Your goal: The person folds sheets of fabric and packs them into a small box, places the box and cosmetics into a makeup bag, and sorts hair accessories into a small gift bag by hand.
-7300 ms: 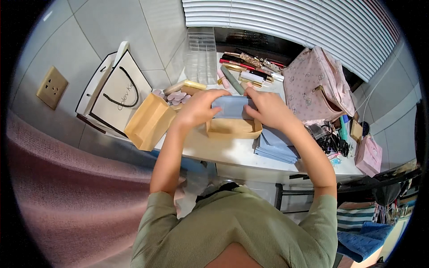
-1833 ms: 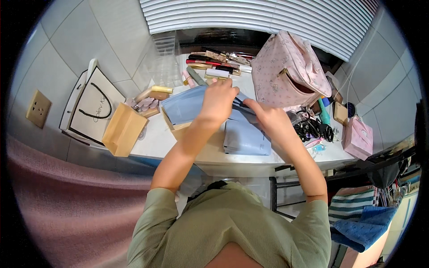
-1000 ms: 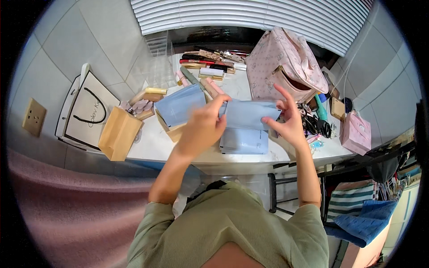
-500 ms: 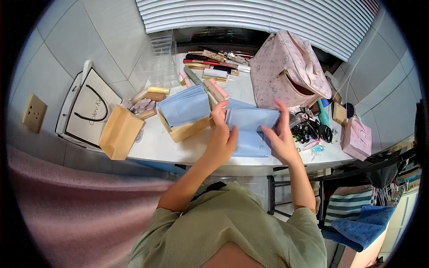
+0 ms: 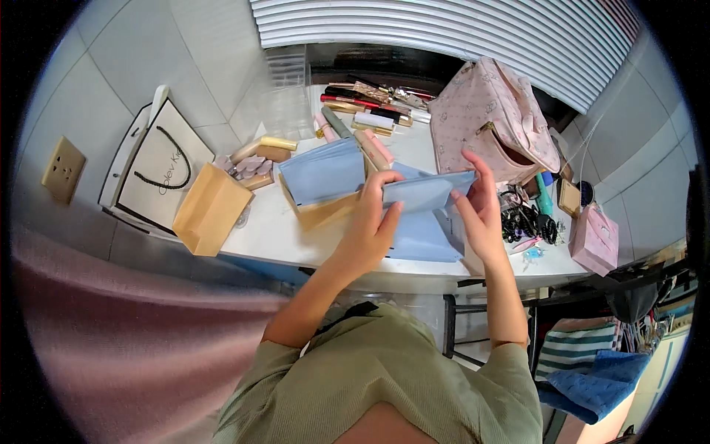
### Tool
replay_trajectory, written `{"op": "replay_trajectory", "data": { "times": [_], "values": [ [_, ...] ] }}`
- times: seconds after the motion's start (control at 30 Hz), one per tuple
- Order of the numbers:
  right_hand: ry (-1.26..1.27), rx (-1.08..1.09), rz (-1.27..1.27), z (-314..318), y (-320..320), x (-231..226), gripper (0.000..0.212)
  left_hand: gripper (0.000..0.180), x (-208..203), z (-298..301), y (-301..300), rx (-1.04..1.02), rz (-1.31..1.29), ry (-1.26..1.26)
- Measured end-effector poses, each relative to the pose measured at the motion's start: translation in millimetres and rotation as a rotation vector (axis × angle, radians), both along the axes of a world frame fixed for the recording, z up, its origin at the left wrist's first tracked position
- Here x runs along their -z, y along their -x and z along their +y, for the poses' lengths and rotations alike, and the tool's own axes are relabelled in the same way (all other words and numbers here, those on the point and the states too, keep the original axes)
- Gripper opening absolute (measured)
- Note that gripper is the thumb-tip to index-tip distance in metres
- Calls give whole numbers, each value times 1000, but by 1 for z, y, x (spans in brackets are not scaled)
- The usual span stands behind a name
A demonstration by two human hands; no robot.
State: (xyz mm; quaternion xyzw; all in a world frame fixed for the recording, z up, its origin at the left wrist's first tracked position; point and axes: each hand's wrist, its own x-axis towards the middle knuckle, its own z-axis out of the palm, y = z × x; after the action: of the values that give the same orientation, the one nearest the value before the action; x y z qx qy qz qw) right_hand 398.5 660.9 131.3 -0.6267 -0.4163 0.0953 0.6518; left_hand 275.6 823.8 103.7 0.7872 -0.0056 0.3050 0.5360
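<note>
A light blue flat packet stack (image 5: pixel 423 191) is held up between my two hands, tilted so that it looks narrow. My left hand (image 5: pixel 376 226) grips its left end, thumb in front and fingers behind. At the other end, my right hand (image 5: pixel 482 214) pinches it near the thumb, its other fingers raised. Beneath, more light blue packets (image 5: pixel 421 240) lie flat at the table's front edge. Just left of my left hand stands an open tan cardboard box (image 5: pixel 325 213) with several light blue packets (image 5: pixel 322 172) leaning in it.
A tan box lid (image 5: pixel 211 209) and a white paper bag (image 5: pixel 154 174) stand at left. Makeup tubes (image 5: pixel 370 103) lie at the back. A pink patterned bag (image 5: pixel 488 118), black hair ties (image 5: pixel 526 222) and a small pink bag (image 5: pixel 595 240) occupy the right.
The held packets have tipped from facing me broadly to a narrow, slanted view, their right end rising. My hands keep hold of both ends. The whole view has shifted slightly.
</note>
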Motion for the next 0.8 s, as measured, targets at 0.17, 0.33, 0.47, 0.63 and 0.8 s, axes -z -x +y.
{"op": "replay_trajectory", "data": {
  "times": [0.17,0.33,0.47,0.63,0.8],
  "values": [
    [-3,-74,-35,31,2,-28,61,38,-34,31,21,-65,71,201],
    [2,-184,-72,72,9,-47,53,36,-45,69,38,-152,-81,239],
    [89,-204,-314,97,18,-52,38,32,-43,94,52,-356,-69,72],
    [202,-260,-349,118,6,-44,36,32,-28,103,59,-444,-27,-18],
    [259,-303,-370,128,-10,-27,34,34,-21,98,59,-567,81,-160]
  ]
}}
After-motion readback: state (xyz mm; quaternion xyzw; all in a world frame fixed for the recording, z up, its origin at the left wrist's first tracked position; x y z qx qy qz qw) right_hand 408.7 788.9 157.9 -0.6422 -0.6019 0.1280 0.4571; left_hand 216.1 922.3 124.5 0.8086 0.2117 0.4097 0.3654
